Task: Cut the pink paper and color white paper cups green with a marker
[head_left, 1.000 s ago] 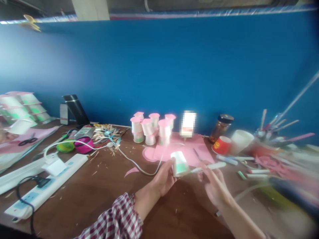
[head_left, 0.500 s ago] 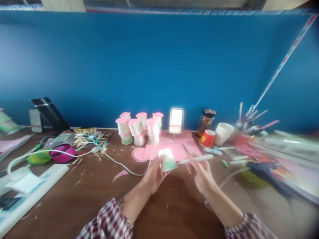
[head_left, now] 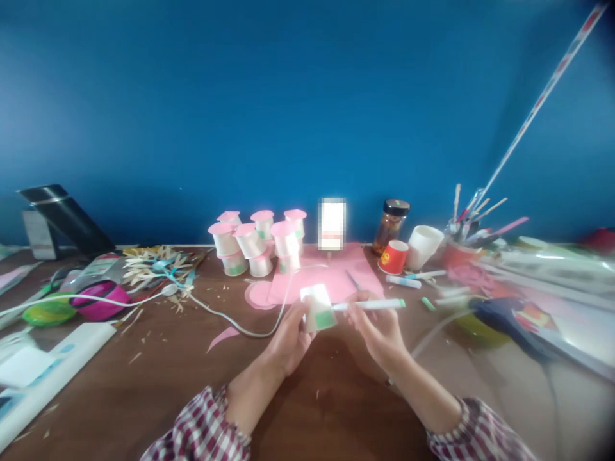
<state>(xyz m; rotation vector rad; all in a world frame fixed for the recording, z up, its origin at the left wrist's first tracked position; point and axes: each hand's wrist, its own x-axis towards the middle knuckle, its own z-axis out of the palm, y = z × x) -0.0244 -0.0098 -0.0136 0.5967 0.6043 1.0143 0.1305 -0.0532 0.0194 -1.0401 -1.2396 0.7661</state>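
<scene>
White cup (head_left: pixel 317 307) | left grip (head_left: pixel 293 339): pinching it | right grip (head_left: pixel 379 333): pinching marker (head_left: pixel 390 304) | cup-marker contact hard to tell

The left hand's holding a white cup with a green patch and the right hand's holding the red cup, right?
Not quite: in the head view, the right hand holds a green-ended white marker, not the red cup. The left hand does hold the white cup with the green patch.

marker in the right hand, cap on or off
Off, it seems: the marker in the right hand points a narrow tip toward the cup, and a small green cap lies apart on the table.
</scene>
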